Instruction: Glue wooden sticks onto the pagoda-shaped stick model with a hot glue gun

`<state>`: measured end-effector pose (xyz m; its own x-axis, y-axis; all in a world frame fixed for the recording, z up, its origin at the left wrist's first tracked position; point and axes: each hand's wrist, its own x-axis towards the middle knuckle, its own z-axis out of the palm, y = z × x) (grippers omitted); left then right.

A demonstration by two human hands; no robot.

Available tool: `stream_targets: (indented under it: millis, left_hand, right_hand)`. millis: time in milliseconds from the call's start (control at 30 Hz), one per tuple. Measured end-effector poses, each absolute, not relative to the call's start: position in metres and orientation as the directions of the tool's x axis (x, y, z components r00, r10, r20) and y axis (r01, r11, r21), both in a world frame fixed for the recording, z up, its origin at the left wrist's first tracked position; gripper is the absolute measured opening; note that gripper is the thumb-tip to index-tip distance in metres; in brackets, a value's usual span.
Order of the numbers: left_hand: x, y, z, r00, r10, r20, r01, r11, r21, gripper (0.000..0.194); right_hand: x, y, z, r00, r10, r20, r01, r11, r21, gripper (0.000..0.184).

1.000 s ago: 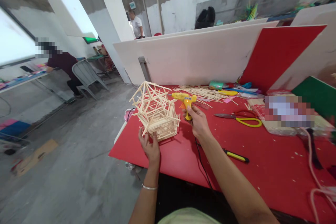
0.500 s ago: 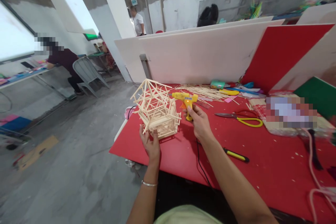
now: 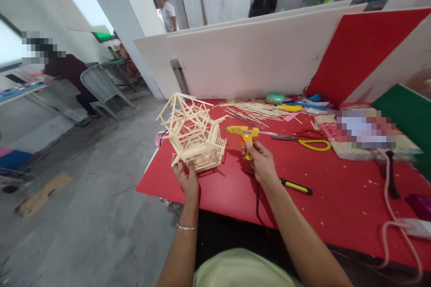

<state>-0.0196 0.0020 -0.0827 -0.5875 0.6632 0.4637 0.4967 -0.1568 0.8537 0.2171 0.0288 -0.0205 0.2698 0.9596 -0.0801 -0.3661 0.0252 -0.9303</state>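
the wooden stick model [image 3: 197,150] is at the left end of the red bench [image 3: 232,193], just beyond the left hand [image 3: 187,181], which pinches its near left corner. to its right, apart from it, the right hand [image 3: 264,163] wraps the handle of a yellow glue gun [image 3: 248,136], nozzle towards the model. loose sticks [image 3: 252,111] lie behind, scissors [image 3: 298,139] to the right.

The glue gun [image 3: 243,131] is showing yellow, with some orange. At its nine o'clock, the stick model [image 3: 202,146] is displaying pale wood colour. At three o'clock, the scissors [image 3: 299,138] are showing red and yellow handles. The table top [image 3: 232,193] is looking red, with pale specks.
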Motion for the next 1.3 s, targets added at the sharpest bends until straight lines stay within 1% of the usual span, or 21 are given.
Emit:
stream_targets:
  millis: [67,200,333,433,533,633,800,933,1100,1167,1300]
  left_hand:
    - [-0.020,0.002,-0.084,-0.590,0.662,0.462,0.512,-0.137,0.848,0.043]
    - [-0.020,0.003,-0.089,-0.621,0.665,0.415,0.505,-0.065,0.860,0.045]
    - [-0.019,0.005,-0.095,-0.624,0.662,0.414,0.509,-0.058,0.859,0.047]
    - [-0.020,0.006,-0.097,-0.618,0.661,0.426,0.524,-0.057,0.850,0.042]
    - [-0.020,0.007,-0.097,-0.610,0.658,0.442,0.540,-0.064,0.839,0.036]
    - [-0.020,0.007,-0.097,-0.600,0.652,0.464,0.547,-0.089,0.833,0.033]
    - [-0.019,0.007,-0.096,-0.610,0.652,0.450,0.524,-0.094,0.846,0.035]
    - [-0.019,0.007,-0.098,-0.621,0.658,0.426,0.481,-0.110,0.870,0.038]
    - [-0.019,0.007,-0.097,-0.619,0.658,0.429,0.472,-0.125,0.873,0.039]
    - [-0.020,0.008,-0.096,-0.611,0.659,0.439,0.477,-0.136,0.868,0.038]
    - [-0.018,0.007,-0.093,-0.616,0.660,0.430,0.471,-0.129,0.873,0.036]
  right_hand:
    - [0.216,0.027,-0.031,0.240,0.965,-0.106,-0.372,-0.009,-0.928,0.050]
    - [0.212,0.030,-0.043,0.227,0.959,-0.169,-0.402,-0.066,-0.913,0.045]
    - [0.209,0.037,-0.046,0.179,0.946,-0.269,-0.458,-0.162,-0.874,0.039]
    - [0.208,0.038,-0.046,0.095,0.942,-0.322,-0.478,-0.241,-0.845,0.035]
    - [0.211,0.032,-0.045,0.033,0.943,-0.331,-0.468,-0.278,-0.839,0.035]
    - [0.219,0.023,-0.045,0.023,0.950,-0.310,-0.449,-0.267,-0.853,0.040]
    - [0.224,0.020,-0.038,0.113,0.971,-0.210,-0.415,-0.146,-0.898,0.047]
    - [0.218,0.034,-0.031,0.156,0.980,-0.123,-0.363,-0.059,-0.930,0.049]
    - [0.213,0.051,-0.030,0.213,0.974,-0.082,-0.314,-0.011,-0.949,0.049]
    - [0.215,0.049,-0.031,0.207,0.976,-0.071,-0.298,-0.006,-0.955,0.050]
    - [0.223,0.034,-0.032,0.139,0.989,-0.051,-0.263,-0.013,-0.965,0.049]
